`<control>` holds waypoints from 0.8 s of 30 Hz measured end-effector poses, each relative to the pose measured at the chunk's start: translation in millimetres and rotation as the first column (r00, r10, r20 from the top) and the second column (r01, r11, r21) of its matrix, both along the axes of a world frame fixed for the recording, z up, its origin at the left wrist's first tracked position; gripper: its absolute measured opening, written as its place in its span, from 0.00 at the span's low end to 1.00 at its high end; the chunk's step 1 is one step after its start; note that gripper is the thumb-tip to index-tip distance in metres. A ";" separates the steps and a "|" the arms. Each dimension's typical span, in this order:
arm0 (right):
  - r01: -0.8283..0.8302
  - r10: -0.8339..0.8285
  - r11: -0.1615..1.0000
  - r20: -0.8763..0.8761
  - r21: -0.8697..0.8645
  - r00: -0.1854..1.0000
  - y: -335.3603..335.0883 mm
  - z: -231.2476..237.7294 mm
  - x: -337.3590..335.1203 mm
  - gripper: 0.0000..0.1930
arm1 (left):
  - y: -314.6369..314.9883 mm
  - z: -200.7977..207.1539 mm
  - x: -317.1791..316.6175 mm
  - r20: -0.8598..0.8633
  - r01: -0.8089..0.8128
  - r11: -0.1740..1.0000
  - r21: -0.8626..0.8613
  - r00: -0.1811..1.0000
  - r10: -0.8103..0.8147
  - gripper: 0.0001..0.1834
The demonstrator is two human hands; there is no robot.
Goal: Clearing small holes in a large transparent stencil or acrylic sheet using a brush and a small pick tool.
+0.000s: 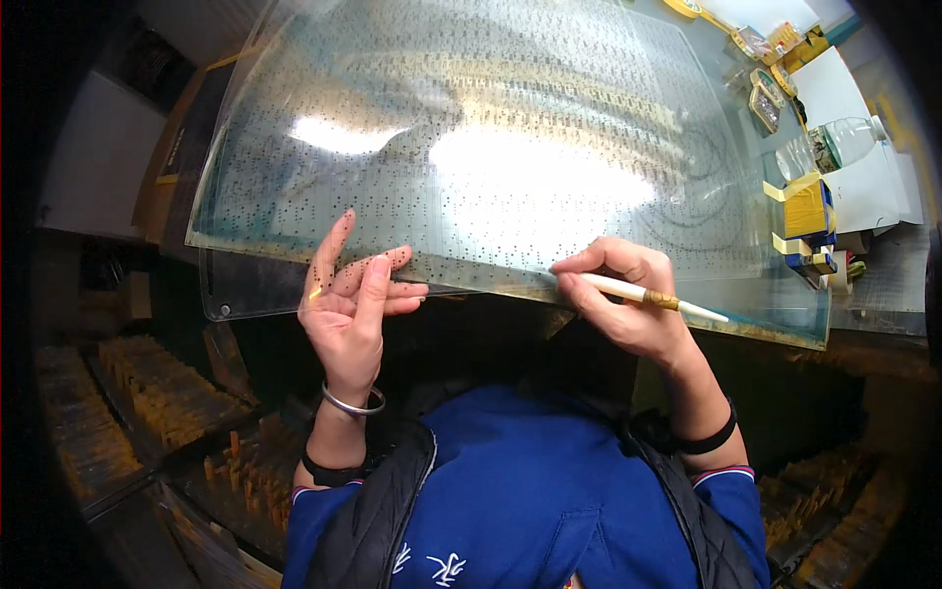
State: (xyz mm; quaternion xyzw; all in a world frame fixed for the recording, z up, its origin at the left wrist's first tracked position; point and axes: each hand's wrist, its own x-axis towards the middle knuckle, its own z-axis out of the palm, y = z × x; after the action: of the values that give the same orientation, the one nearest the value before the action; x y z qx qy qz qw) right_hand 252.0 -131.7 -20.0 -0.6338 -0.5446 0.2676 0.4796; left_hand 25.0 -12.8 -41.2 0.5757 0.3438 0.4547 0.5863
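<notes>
A large clear sheet [392,221] covered with rows of small dark dots lies in front of me, with bright glare across its middle. My left hand [351,294] is at its near left edge, fingers spread and palm turned up. Dark dots show over some fingers, so they seem to lie under the sheet; the thumb's place I cannot tell. At the near edge, right of the middle, my right hand [628,299] is closed round a slim white pen-like tool [628,290] with a gold band. Its tapered end points to the lower right; its other end is by my fingertips.
On the right are a clear plastic bottle [832,144], a blue and yellow box [810,211] with tape strips, and white paper [834,83]. Trays [162,388] with upright yellowish pieces stand low at the left, and similar trays [814,496] at the lower right.
</notes>
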 end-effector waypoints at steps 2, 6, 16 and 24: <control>-0.064 0.062 0.997 -0.055 -0.047 0.997 -3.6 -0.8 5.5 0.04 | -0.1 0.7 0.3 0.008 0.002 1.000 -0.001 1.000 -0.002 0.26; -0.011 0.006 0.999 -0.084 -0.051 0.996 -2.2 0.2 0.7 0.05 | 0.1 -1.1 -0.3 0.012 0.001 1.000 -0.008 1.000 -0.001 0.26; -0.053 0.050 0.997 -0.057 -0.056 0.997 -4.5 -2.5 1.7 0.06 | -2.0 -2.2 1.2 0.011 -0.024 1.000 -0.006 1.000 0.024 0.25; -0.113 0.112 0.993 -0.042 -0.039 0.993 -6.0 -0.1 2.6 0.05 | -2.2 -2.0 0.6 0.014 -0.021 1.000 0.000 1.000 0.021 0.25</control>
State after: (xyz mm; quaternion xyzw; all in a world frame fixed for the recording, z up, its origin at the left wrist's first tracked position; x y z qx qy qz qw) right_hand 254.6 -137.8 -20.1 -0.6065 -0.5642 0.3179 0.4613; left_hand 25.7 -15.0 -43.2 0.5687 0.3460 0.4648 0.5838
